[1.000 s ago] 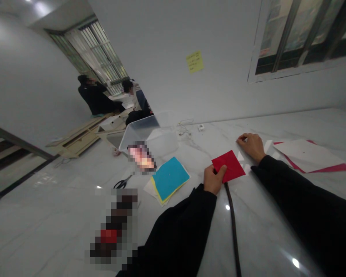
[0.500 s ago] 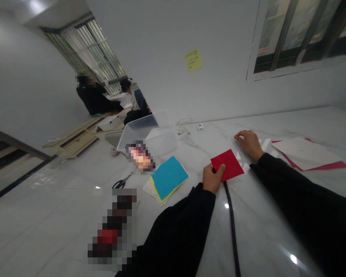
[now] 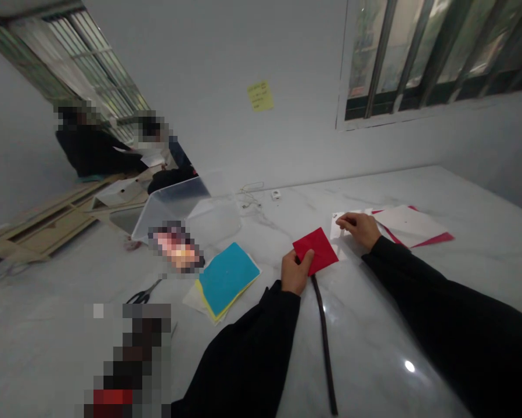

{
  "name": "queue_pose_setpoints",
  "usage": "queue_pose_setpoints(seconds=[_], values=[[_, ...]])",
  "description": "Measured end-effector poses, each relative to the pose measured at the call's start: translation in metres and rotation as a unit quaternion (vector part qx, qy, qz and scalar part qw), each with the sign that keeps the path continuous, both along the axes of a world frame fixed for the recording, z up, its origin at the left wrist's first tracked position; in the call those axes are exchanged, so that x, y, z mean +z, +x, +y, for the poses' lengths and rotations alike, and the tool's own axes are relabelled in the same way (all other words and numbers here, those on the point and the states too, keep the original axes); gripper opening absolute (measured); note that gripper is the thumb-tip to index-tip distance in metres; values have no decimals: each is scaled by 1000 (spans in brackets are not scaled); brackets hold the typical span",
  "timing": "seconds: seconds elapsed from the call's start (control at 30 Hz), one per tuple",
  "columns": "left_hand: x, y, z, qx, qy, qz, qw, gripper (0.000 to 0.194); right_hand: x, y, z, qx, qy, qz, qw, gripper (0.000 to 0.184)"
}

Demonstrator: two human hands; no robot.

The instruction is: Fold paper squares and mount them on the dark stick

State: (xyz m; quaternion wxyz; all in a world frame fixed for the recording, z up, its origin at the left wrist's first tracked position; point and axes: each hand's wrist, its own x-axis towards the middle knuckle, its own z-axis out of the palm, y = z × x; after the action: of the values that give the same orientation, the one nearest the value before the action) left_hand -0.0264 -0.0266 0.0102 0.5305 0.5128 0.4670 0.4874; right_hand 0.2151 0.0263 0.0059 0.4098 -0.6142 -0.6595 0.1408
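Observation:
My left hand point(image 3: 294, 274) grips a folded square of red paper point(image 3: 316, 249), thumb on top and fingers underneath. Faint crease lines run across its face. Beyond it to the right, my right hand point(image 3: 360, 229) has its thumb and fingertips pinched together over a white sheet point(image 3: 339, 232) lying on the table. Whatever the pinch holds, if anything, is too small to make out. A long dark strip point(image 3: 323, 337) runs from beneath the red paper toward me. To the left sits a stack of coloured paper, a blue sheet point(image 3: 228, 277) uppermost and yellow and white ones below.
Scissors point(image 3: 143, 295) and a blurred phone-like object point(image 3: 177, 247) lie left of the stack. Behind are a clear plastic bin point(image 3: 173, 200), a cable and a small white adapter point(image 3: 276, 195). White and pink sheets point(image 3: 411, 224) lie right. Two people sit at the far left.
The view has turned to the right, shifting the scene left. My right hand has come to the white sheet with its fingertips pinched. The left hand keeps hold of the red paper.

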Motion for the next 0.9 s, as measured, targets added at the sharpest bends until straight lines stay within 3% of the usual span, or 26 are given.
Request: queue_pose_setpoints(seconds=[0.1, 0.23, 0.43, 0.57, 0.7, 0.9], values=[[2, 0, 0, -7, 9, 17, 1000, 32, -2, 3, -25, 6, -58, 110, 992, 30], [5, -1, -2, -26, 20, 37, 999, 33, -11, -12, -55, 39, -103, 276, 955, 37], [-1, -3, -3, -34, 36, 60, 997, 34, -16, -45, -75, 44, -109, 379, 918, 37], [-1, -4, -1, -47, 34, 58, 997, 36, -8, -50, -76, 25, -58, 364, 929, 30], [2, -6, 1, -52, 32, 62, 996, 36, -2, -54, -80, 69, -4, 295, 953, 19], [1, -5, 0, -64, 37, 55, 996, 36, -1, -64, -84, 104, -6, 204, 973, 12]])
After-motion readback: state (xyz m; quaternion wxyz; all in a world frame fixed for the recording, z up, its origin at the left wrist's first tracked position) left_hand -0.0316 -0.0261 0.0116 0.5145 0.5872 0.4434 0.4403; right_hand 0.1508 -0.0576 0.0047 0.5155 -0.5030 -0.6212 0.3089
